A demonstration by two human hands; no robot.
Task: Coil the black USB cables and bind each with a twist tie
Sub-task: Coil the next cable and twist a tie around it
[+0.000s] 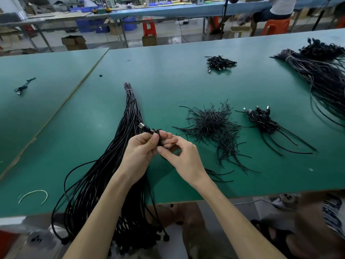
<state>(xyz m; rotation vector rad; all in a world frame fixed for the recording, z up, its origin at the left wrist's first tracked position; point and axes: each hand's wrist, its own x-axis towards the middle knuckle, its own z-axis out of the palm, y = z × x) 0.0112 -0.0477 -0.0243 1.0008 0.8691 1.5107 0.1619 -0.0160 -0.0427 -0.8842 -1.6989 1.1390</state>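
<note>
The green counter (pixel 168 81) carries a long bundle of loose cables (pixel 119 146), which trails off its near edge; right of that lies a heap of twist ties (pixel 211 122), then a clutch of bound coils (pixel 261 120); the left hand (pixel 140 152) grips a small coiled cable (pixel 158 135) just above the counter; the right hand (pixel 183 157) pinches its lower side, tie not discernible; the USB plug (pixel 141 126) juts out; light and springy, the coil is probably best clamped across its loops.
</note>
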